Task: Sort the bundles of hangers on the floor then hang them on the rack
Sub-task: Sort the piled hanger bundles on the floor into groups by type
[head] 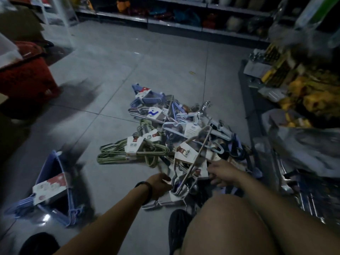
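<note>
The silver hanger bundle (195, 161) lies at the near edge of the pile (165, 129), in the lower centre of the frame. The right hand (220, 172) curls its fingers on it. The left hand (160, 183) touches it, but its grip is too blurred to tell. The hooks may catch neighbouring bundles and drag them along. Its card label (185, 153) is not readable.

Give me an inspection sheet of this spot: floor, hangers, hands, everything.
Surface: grey tiled floor, dim light.
Job's things: mixed pile of hanger bundles; green bundle at its left edge; blue bundle lying apart, further left.
Clutter: red basket, far left.
Hands: right hand grips a metal bundle at the pile's near end; left hand at that bundle, grip blurred.
Cables: nothing seen.
Surroundings: stocked shelves behind and to the right.
</note>
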